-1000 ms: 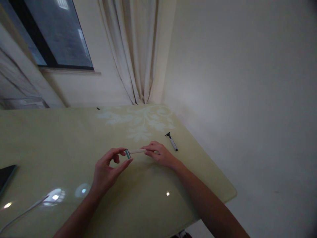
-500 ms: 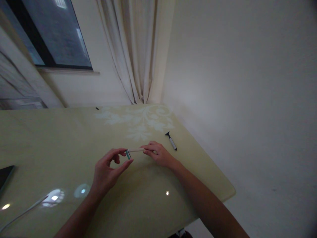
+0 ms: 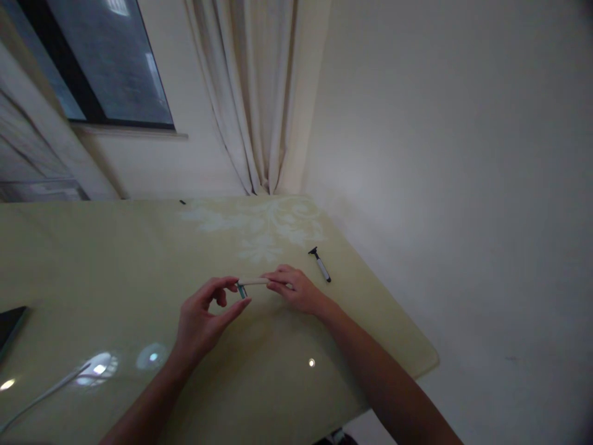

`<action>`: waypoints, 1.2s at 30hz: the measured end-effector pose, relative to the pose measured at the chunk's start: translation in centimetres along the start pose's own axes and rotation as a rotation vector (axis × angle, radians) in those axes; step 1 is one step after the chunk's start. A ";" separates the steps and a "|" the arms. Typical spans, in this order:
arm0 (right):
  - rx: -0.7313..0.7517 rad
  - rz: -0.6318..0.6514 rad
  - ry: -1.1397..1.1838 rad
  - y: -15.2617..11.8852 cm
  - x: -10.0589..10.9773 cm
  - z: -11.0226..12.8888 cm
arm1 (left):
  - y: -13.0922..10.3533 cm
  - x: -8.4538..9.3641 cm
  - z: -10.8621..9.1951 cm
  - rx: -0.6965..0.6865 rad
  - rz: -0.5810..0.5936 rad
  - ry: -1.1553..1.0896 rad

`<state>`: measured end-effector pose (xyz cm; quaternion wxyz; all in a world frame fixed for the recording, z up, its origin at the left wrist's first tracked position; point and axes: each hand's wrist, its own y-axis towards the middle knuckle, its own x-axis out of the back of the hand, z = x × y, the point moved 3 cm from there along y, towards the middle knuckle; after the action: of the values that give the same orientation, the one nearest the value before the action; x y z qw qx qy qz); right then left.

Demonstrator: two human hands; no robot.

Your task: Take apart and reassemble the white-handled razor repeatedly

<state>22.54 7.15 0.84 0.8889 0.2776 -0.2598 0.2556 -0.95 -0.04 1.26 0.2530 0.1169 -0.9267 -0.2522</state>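
Observation:
Between my two hands is a razor with a pale handle (image 3: 254, 281) and a teal-and-white head (image 3: 243, 291). My left hand (image 3: 204, 318) pinches the head, with the forefinger at its upper end and the thumb at its lower end. The fingers of my right hand (image 3: 296, 290) close on the handle's right end and hide that end. Both hands are above the table. A second razor (image 3: 320, 266), with a grey handle and black head, lies on the table just beyond my right hand.
The glossy pale-green table (image 3: 115, 259) reflects the lights. A white cable (image 3: 46, 394) and a dark flat object (image 3: 10, 327) are at the left. A small black piece (image 3: 182, 202) lies by the far edge. A wall (image 3: 440, 216) borders the table's right side.
The held razor has turned slightly, so its handle looks broader and its head shows less face-on. Both hands keep nearly the same grip and place.

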 end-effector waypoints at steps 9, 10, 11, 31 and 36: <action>0.012 -0.003 0.011 0.0 0.2 0.2 | 0.1 0.0 -0.8 0.009 0.002 -0.042; 0.003 -0.022 0.002 -0.1 0.3 0.2 | 0.1 0.0 -0.8 0.005 0.001 -0.036; -0.003 -0.042 -0.001 -0.1 0.3 0.2 | 0.1 0.0 -0.8 0.004 0.000 -0.028; -0.036 -0.010 0.007 0.0 0.3 0.5 | 0.2 -0.1 -0.9 -0.027 0.021 -0.010; -0.023 -0.054 -0.016 -0.1 0.4 0.9 | 0.2 -0.2 -0.8 -0.024 0.010 -0.011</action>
<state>22.62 6.71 1.70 0.8963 0.2765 -0.2624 0.2264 -0.42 -0.17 1.84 0.2507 0.1077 -0.9255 -0.2626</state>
